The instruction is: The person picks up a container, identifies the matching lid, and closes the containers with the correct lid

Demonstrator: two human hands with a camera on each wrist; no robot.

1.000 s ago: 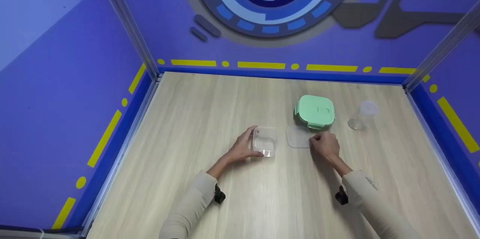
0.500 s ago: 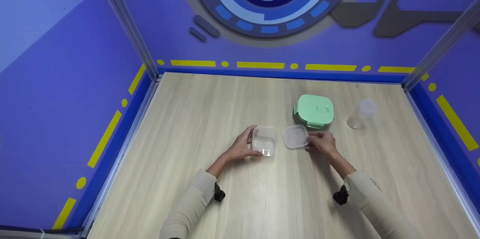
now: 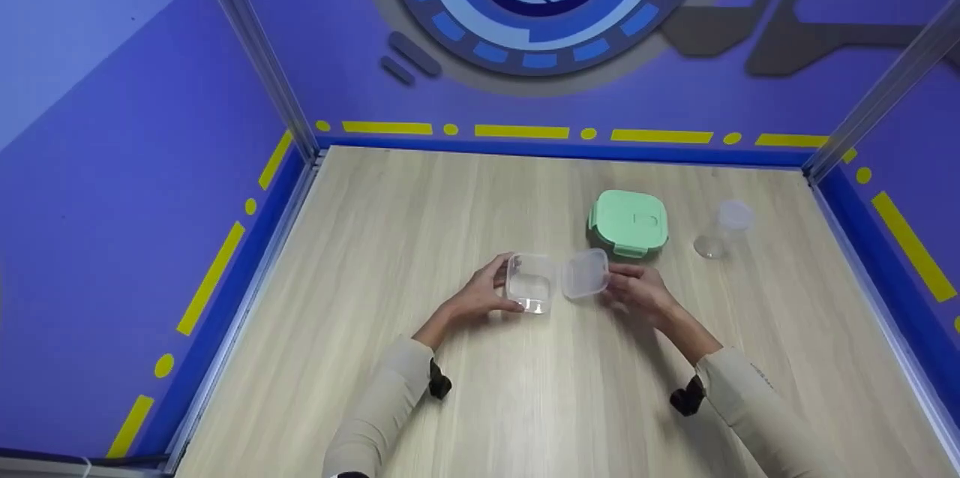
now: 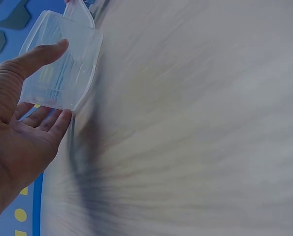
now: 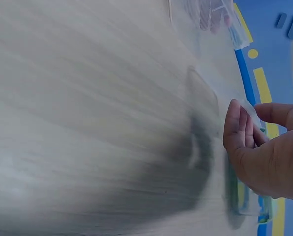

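Observation:
A clear square plastic container [image 3: 529, 290] sits upright in the middle of the table, open side up. My left hand [image 3: 476, 298] grips it from the left, thumb along the near wall and fingers at the far wall, as the left wrist view also shows of the container [image 4: 62, 64]. Right beside the container is a translucent square lid [image 3: 584, 275], tilted with its right side raised. The lid's right edge is pinched between thumb and fingers of my right hand [image 3: 641, 290]; in the right wrist view that hand [image 5: 264, 142] hides part of the edge.
A green lidded lunch box [image 3: 630, 219] with side clips stands just behind my right hand. Farther right is a clear jar [image 3: 710, 245] with a whitish lid. Blue panels border the wooden table [image 3: 420, 200] at the back and sides.
My right hand has raised the lid's right side from lying flat near the table, tilting it toward the container and moving slightly left. My left hand keeps its hold on the container.

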